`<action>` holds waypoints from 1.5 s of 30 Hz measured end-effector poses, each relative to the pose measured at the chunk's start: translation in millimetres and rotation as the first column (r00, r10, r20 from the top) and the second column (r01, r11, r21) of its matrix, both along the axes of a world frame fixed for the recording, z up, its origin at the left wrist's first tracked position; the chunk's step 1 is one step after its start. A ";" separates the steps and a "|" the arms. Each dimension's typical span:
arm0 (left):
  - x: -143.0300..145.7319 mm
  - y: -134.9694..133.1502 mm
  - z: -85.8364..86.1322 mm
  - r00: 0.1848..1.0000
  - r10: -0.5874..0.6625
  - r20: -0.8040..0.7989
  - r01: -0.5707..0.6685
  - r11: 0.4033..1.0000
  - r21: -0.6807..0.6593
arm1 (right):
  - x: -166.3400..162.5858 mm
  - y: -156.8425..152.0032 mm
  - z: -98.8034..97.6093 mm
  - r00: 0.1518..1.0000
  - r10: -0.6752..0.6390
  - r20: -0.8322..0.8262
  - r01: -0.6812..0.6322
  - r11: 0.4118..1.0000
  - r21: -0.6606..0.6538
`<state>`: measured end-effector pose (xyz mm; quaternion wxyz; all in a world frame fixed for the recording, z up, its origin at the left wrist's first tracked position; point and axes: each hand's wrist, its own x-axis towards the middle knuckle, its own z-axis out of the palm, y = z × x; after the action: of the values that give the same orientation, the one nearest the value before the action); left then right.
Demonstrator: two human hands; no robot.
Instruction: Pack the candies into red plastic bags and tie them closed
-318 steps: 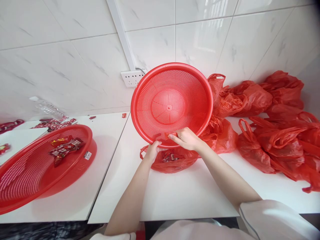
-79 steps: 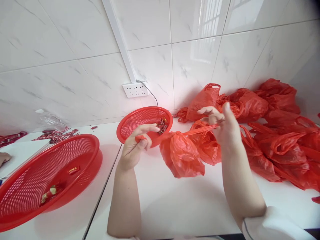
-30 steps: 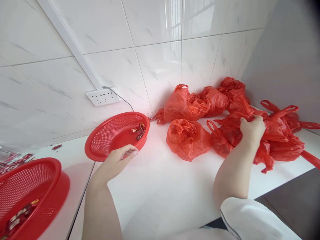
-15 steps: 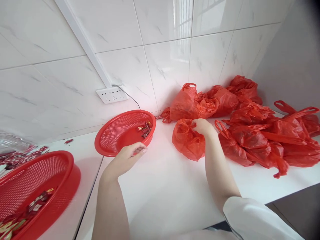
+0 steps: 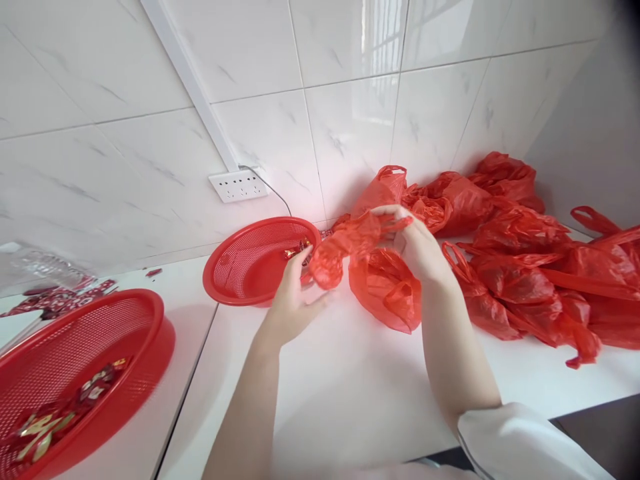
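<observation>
Pinching part of a crumpled red bag [image 5: 353, 240], the right hand [image 5: 414, 245] keeps its fingers bunched on the plastic above the table [image 5: 340, 407]. The left hand [image 5: 290, 307] has thumb and fingers wide apart around the bag's left end; whether they touch it, I cannot tell. Just below the right hand, more red plastic [image 5: 386, 293] rests on the table; I cannot tell if it belongs to the same bag. Left of the bag, a red basket [image 5: 237, 270] holds a few wrapped sweets [image 5: 299, 252] at its right side. A larger basket [image 5: 157, 353], also holding sweets [image 5: 95, 390], sits at near left. Bulging red bags [image 5: 530, 280] crowd the right, some against the far wall [image 5: 350, 120].
</observation>
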<state>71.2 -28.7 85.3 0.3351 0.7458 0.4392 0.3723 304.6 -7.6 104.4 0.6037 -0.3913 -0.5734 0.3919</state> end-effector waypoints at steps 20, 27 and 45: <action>-39.1 6.9 11.6 0.979 -0.204 0.031 0.202 0.922 -0.330 | -53.2 -17.1 1.3 0.946 0.319 -0.052 -0.321 0.947 -0.033; -31.5 11.2 5.6 0.993 -0.084 0.086 0.098 0.981 -0.168 | -59.9 -5.1 -21.8 0.896 0.362 0.255 -0.340 0.931 -0.130; -63.1 18.1 6.2 0.991 -0.069 0.115 0.071 0.997 -0.021 | -42.3 -1.3 -14.1 0.845 0.509 -0.163 -0.525 0.848 -0.071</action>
<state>8.1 -10.6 91.6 0.3819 0.7339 0.3976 0.3968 262.3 -8.8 90.4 0.4909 -0.2276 -0.5913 0.5980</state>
